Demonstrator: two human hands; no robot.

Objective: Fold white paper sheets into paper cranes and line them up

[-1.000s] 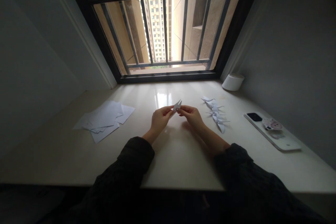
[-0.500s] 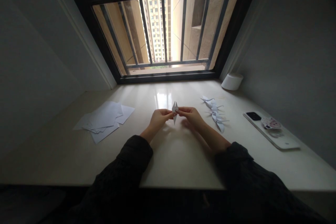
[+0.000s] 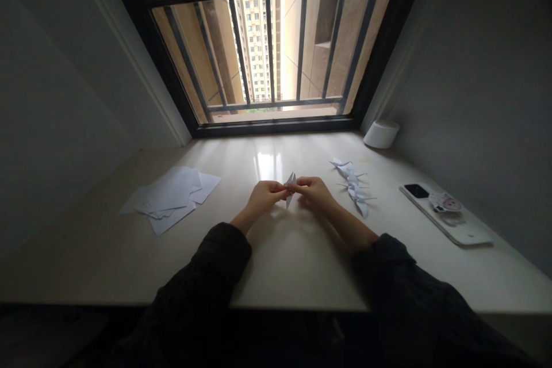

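A small folded piece of white paper (image 3: 290,198), pointed at top and bottom, is held a little above the pale sill, between my two hands. My left hand (image 3: 264,196) pinches it from the left with thumb and fingers. From the right, my right hand (image 3: 315,191) grips it the same way, and the fingertips of both hands almost meet. The fingers hide the paper's middle. To the right of my right hand, several folded paper cranes (image 3: 354,191) lie in a row on the sill.
A loose pile of white paper sheets (image 3: 168,195) lies at the left. At the right rests a white phone (image 3: 457,227) with a round decorated grip on its back. A white cylindrical object (image 3: 382,134) stands in the far right corner, beside the dark-framed window (image 3: 276,126).
The folded paper has turned and tilted between my fingers: its two separate upper points now show as one narrow tip leaning right. Both hands have shifted only slightly.
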